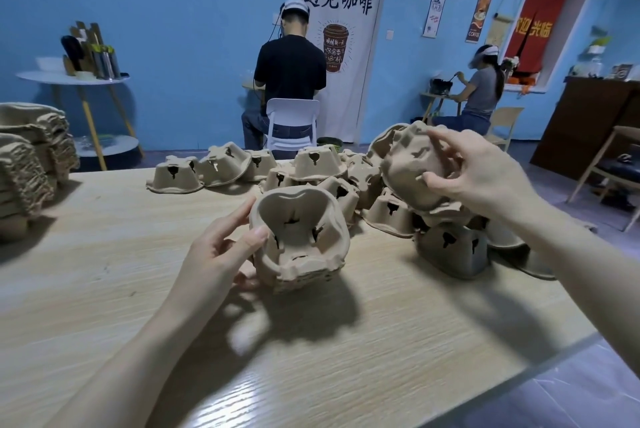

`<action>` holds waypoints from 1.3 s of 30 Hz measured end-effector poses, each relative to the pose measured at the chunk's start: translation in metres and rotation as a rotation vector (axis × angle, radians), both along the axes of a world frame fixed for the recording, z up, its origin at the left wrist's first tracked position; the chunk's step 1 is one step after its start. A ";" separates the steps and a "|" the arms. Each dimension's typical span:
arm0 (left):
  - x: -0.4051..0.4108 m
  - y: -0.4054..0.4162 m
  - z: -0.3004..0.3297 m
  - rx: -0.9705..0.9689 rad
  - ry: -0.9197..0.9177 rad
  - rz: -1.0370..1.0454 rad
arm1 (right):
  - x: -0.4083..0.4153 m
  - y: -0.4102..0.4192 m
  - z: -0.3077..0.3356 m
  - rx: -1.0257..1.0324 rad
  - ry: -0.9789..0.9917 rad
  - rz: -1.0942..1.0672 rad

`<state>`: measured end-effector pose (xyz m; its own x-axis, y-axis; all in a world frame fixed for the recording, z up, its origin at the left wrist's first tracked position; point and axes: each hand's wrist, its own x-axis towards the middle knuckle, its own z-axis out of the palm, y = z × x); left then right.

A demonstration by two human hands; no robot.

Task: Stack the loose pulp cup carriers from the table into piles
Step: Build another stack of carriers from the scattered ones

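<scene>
My left hand point(221, 254) grips a small nested stack of brown pulp cup carriers point(299, 240) at its left rim, tilted so the hollow side faces me, just above the wooden table point(104, 289). My right hand point(478, 175) holds a single pulp carrier point(412, 168) in the air to the upper right, fingers curled round its edge. Beneath and behind it lie several loose carriers point(311, 164), most of them upside down, in a heap across the far middle and right of the table.
Tall finished piles of carriers point(31, 164) stand at the table's left edge. Two people sit with their backs to me beyond the table, one on a white chair point(292, 123). A wooden chair point(616, 164) stands at the right, close to the table's corner.
</scene>
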<state>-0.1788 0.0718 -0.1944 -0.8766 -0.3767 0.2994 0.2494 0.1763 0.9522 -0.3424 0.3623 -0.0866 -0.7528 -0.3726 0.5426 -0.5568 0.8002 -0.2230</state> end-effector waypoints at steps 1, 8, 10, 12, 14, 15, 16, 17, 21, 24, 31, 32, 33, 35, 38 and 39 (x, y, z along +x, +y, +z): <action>0.001 -0.001 0.000 0.000 0.004 0.007 | 0.008 -0.006 -0.004 -0.065 0.029 0.064; 0.003 -0.005 0.002 0.049 0.022 0.056 | 0.038 -0.036 -0.071 -0.182 -0.069 0.243; 0.003 -0.008 0.002 0.066 0.021 0.066 | 0.043 -0.035 -0.087 -0.192 -0.101 0.224; 0.002 -0.008 0.001 0.073 0.019 0.071 | 0.047 -0.033 -0.095 -0.200 -0.110 0.209; 0.002 -0.007 0.002 0.077 0.017 0.070 | 0.052 -0.030 -0.098 -0.209 -0.120 0.205; 0.002 -0.006 0.002 0.078 0.016 0.068 | 0.054 -0.029 -0.098 -0.209 -0.116 0.204; 0.002 -0.006 0.003 0.079 0.016 0.065 | 0.056 -0.028 -0.098 -0.210 -0.101 0.199; 0.003 -0.006 0.002 0.080 0.016 0.064 | 0.059 -0.026 -0.097 -0.216 -0.082 0.190; 0.003 -0.008 0.001 0.073 0.024 0.057 | 0.069 -0.021 -0.094 -0.268 -0.029 0.199; 0.003 -0.007 0.002 0.066 0.031 0.052 | 0.072 -0.018 -0.090 -0.292 0.009 0.236; -0.001 -0.011 -0.001 -0.009 0.030 0.054 | 0.075 -0.032 -0.084 -0.715 0.017 0.422; -0.001 -0.011 -0.001 -0.010 0.024 0.047 | 0.076 -0.038 -0.085 -0.740 -0.001 0.457; -0.001 -0.012 -0.002 -0.010 0.018 0.040 | 0.076 -0.043 -0.086 -0.734 -0.006 0.492; -0.002 -0.014 -0.003 -0.009 0.014 0.025 | 0.078 -0.053 -0.088 -0.686 0.006 0.566; -0.002 -0.016 -0.001 -0.005 0.006 0.009 | 0.082 -0.067 -0.089 -0.609 0.015 0.649; -0.002 -0.016 -0.001 0.001 0.009 0.005 | 0.083 -0.070 -0.089 -0.573 0.004 0.673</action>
